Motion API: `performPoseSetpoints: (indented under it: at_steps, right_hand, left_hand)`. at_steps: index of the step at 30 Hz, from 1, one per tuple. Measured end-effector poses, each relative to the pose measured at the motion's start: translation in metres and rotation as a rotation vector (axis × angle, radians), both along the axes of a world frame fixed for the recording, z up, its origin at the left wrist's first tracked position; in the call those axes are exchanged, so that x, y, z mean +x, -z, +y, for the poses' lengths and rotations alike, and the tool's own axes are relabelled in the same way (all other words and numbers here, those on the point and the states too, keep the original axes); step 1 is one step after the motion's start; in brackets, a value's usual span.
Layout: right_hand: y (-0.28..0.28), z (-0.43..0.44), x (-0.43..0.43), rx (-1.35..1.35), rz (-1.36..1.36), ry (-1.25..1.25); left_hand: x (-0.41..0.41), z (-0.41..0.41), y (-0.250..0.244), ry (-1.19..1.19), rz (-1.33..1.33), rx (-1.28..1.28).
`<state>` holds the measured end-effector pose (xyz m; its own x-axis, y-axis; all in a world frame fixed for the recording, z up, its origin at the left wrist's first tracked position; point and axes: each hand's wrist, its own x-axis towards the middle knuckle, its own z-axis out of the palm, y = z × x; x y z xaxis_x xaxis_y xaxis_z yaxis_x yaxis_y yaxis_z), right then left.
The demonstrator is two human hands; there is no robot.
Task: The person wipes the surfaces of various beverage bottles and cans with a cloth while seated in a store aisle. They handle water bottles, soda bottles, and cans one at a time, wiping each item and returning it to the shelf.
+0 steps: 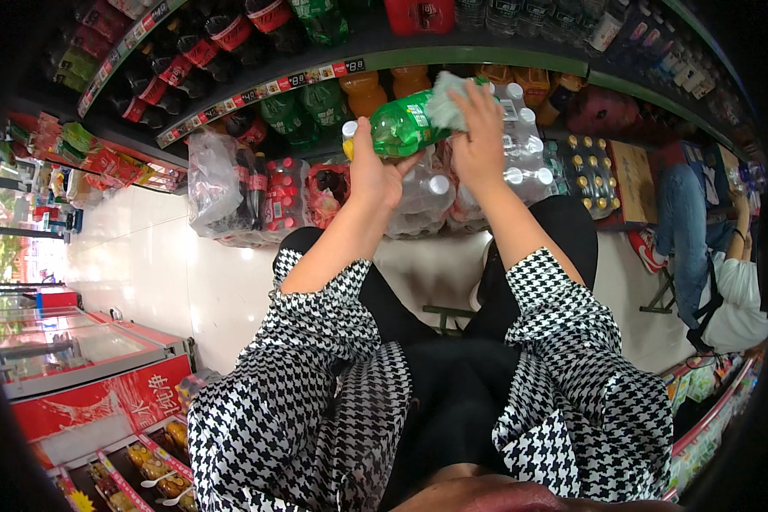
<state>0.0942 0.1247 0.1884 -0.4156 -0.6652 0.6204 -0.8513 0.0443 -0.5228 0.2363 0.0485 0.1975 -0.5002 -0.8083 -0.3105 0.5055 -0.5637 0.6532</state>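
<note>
My left hand (376, 168) holds a green plastic soda bottle (393, 128) near one end, the bottle tilted in front of the lower shelf. At the bottle's other end my right hand (478, 137) presses a pale green cloth (450, 102) against it. The cloth and fingers hide much of that end. Beneath my hands are shrink-wrapped packs of white-capped bottles (416, 198). Behind them, on the lower shelf, stand orange drink bottles (363, 93) and more green bottles (323, 102).
A shelf edge with price tags (262, 91) curves above the packs. Small red-capped bottles (285, 192) are at left, yellow-capped ones (592, 173) at right beside a cardboard box (633, 182). Another person (681, 237) sits at far right. A red chest freezer (102, 397) stands lower left.
</note>
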Motion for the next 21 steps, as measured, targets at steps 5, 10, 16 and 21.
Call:
performPoseSetpoints:
  at_steps: [5,10,16,21]
  right_hand:
    - [0.015,-0.006,-0.038,-0.205,-0.576,0.127]
    - [0.010,-0.004,-0.044,-0.281,-1.124,0.073]
    - [0.009,-0.006,-0.040,-0.326,-1.123,0.052]
    - [0.010,-0.003,-0.031,-0.308,-0.907,0.041]
  left_hand:
    - [0.005,0.002,0.000,0.045,-0.004,-0.044]
    - [0.013,0.000,-0.005,0.134,-0.092,-0.125]
    - [0.014,-0.008,0.001,0.116,-0.251,-0.636]
    - [0.002,-0.001,0.008,0.023,-0.045,-0.694]
